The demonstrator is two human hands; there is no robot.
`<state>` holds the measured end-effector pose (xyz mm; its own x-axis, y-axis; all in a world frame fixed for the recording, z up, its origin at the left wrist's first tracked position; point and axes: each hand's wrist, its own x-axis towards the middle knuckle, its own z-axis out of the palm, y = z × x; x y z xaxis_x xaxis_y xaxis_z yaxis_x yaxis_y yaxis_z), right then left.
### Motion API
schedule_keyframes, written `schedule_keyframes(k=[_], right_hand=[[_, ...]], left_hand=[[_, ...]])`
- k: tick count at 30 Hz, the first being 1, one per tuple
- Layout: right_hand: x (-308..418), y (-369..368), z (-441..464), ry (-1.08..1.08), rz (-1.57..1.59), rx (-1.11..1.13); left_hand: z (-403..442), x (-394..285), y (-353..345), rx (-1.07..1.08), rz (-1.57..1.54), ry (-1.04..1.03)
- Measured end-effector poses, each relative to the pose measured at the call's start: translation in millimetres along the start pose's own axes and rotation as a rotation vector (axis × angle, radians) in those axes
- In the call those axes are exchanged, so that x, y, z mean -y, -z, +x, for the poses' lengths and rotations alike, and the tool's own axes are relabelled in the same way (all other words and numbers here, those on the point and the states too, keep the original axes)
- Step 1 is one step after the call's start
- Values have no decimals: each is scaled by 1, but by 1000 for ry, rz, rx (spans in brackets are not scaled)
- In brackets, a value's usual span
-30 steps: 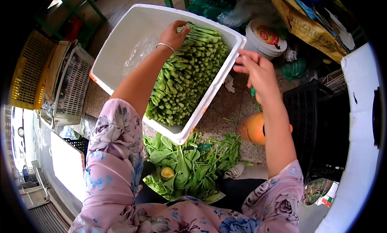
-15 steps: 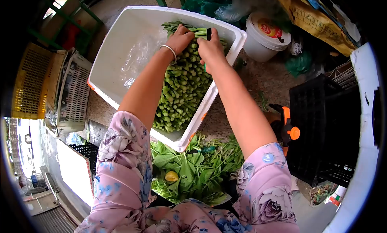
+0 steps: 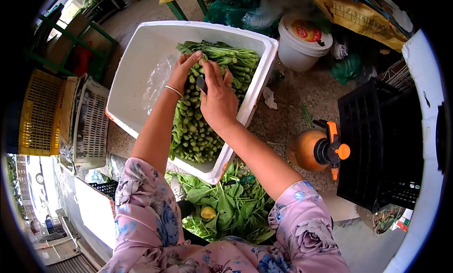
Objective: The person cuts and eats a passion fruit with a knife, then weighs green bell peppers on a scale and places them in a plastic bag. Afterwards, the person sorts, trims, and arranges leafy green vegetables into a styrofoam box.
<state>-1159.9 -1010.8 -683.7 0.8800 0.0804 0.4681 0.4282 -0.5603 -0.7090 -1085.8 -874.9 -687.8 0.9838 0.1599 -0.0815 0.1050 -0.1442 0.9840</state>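
A white foam box [image 3: 127, 91] stands in front of me, packed on its right side with leafy green vegetable stalks [image 3: 196, 136], their cut ends toward me. My left hand [image 3: 181, 71] is closed at the upper left of the stack, on stalks, its fingertips partly hidden. My right hand [image 3: 219, 96] is beside it, above the stalks, fingers bent over them. In this hand is a small tool [image 3: 202, 84] whose black end sticks out by the thumb; its kind is not clear. Clear crumpled plastic [image 3: 160, 79] lies in the box's left part.
Loose green leaves [image 3: 224, 204] with a yellow round thing [image 3: 208, 212] lie below the box. At right are an orange sprayer [image 3: 306, 150] and black crates [image 3: 373, 145]. A white lidded bucket [image 3: 302, 46] stands behind. Yellow [image 3: 40, 115] and white crates [image 3: 92, 126] are at left.
Both hands have moved left and toward me over the stalks, the right one more. The right hand's tool has turned. The view has shifted, and the sprayer now shows more fully.
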Motion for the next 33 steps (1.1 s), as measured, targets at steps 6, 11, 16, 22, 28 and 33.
schedule_keyframes(k=[6,11,16,22,28,33], right_hand=[[-14,11,10,-102,37,2],[-34,24,62,-214,-126,-107],[-57,9,106,-680,10,410],[-52,-6,83,-539,184,395],[17,-2,31,-169,-61,234],[49,-5,7,55,-83,139]], left_hand=[[6,-1,-8,36,61,21],[18,12,-13,-13,220,-93],[3,-1,-11,88,209,-51],[-27,9,16,20,198,-97],[-73,20,30,-16,-497,-4],[-87,42,47,-171,-843,-28]])
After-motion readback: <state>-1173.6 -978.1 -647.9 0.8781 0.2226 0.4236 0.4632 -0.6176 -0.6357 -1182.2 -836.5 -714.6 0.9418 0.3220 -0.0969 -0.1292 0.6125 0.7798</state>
